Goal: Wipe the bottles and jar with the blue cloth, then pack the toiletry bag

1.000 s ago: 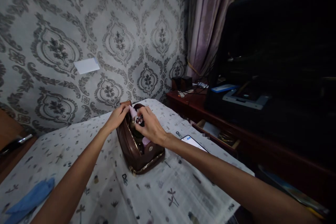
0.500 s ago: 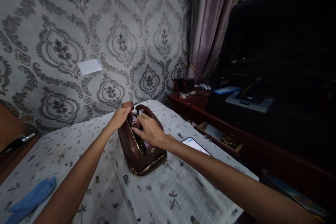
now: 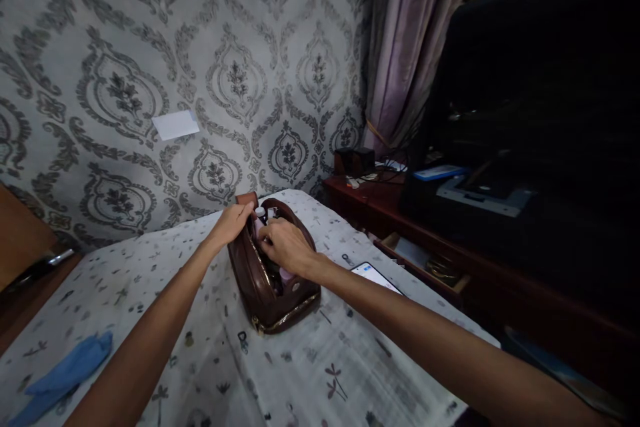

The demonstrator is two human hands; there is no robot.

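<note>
A brown toiletry bag (image 3: 247, 273) with a gold zipper lies unzipped on the patterned sheet. At its far left rim, my left hand (image 3: 235, 221) grips the edge near a tan strap (image 3: 247, 199). My right hand (image 3: 287, 247) reaches down into the opening, its fingers bent together; what they hold, if anything, is hidden. Just beyond those fingers stands a small bottle with a white cap (image 3: 261, 211). A pink item (image 3: 285, 275) shows below my right hand inside the bag.
A phone (image 3: 373, 275) with a lit screen lies right of the bag, partly behind my right forearm. A blue cloth (image 3: 70, 370) is at lower left. Beside the bed, a dark red desk (image 3: 357, 197) has an open drawer (image 3: 425, 260) and a large black screen (image 3: 540, 93).
My right hand's fingers have curled in and sit slightly deeper in the bag. My left hand keeps its hold on the rim. The whole view has shifted a little.
</note>
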